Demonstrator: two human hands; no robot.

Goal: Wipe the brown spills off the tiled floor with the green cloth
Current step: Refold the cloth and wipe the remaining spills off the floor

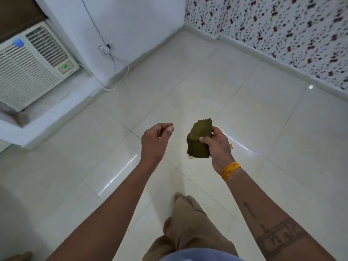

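air conditioner beside tiled floor

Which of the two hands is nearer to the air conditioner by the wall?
The left hand. It is empty, on the side of the air conditioner. The right hand, holding the green cloth, is farther away.

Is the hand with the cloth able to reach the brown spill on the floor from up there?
Probably not yet. The right hand holds the green cloth well above the floor. Nothing blocks the brown spill beneath it; the person likely must bend down.
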